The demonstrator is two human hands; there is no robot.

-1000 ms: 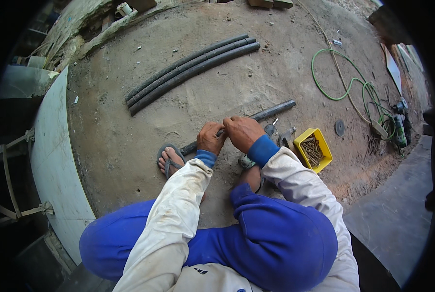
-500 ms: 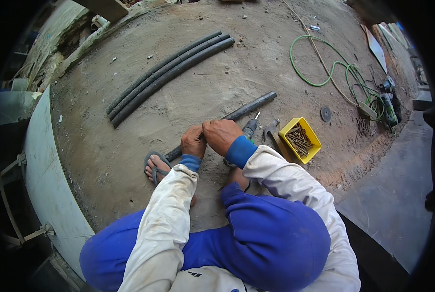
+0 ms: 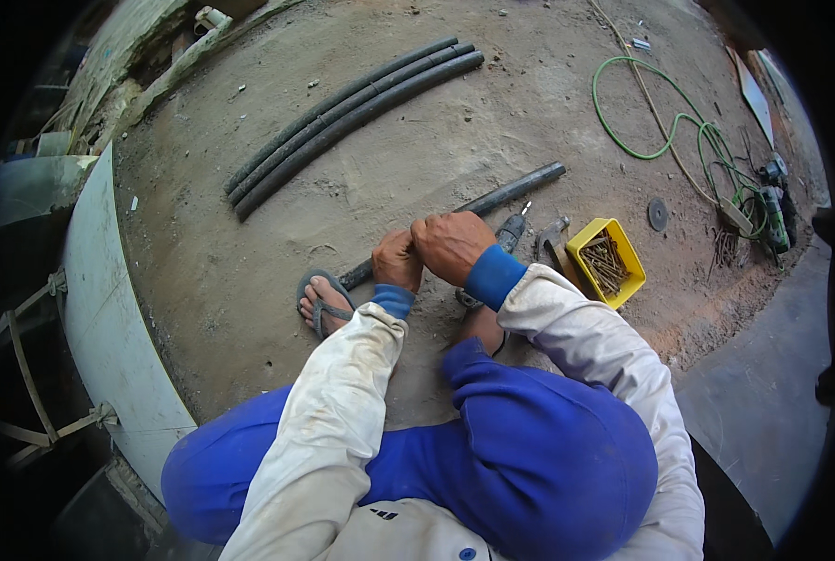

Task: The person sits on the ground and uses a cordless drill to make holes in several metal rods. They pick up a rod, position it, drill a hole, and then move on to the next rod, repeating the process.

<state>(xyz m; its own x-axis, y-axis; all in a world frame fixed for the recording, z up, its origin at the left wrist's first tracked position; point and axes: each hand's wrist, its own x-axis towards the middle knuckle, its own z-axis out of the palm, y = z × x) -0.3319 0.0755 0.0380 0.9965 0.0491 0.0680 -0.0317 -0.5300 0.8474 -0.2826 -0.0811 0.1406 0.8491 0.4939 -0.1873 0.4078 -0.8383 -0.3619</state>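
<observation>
The person squats on the ground, and both hands meet at the centre of the frame over one long dark grey pipe (image 3: 506, 194). This pipe lies on the floor and runs from the foot in the grey sandal (image 3: 322, 301) up toward the upper right. The left hand (image 3: 397, 261) is closed around the pipe near its lower end. The right hand (image 3: 452, 245) is bent into a loose fist just beside it, over the same part of the pipe; I cannot tell if it holds a small thing or only presses on the pipe.

I judge that the work on this pipe is in the middle: three other long dark pipes (image 3: 352, 110) lie together in the upper centre of the frame, well apart from the hands, and it does not show whether they are finished or waiting.

Right of the hands there is a cordless drill (image 3: 509, 230), a hammer with a metal head (image 3: 553, 241) and a yellow plastic box of nails (image 3: 607, 262), all near each other.

The floor (image 3: 249, 271) is bare, dusty brown concrete. A thin green hose (image 3: 665, 122) curls in the upper right, where another power tool lies. A curved white panel (image 3: 109, 327) stands along the left side.
</observation>
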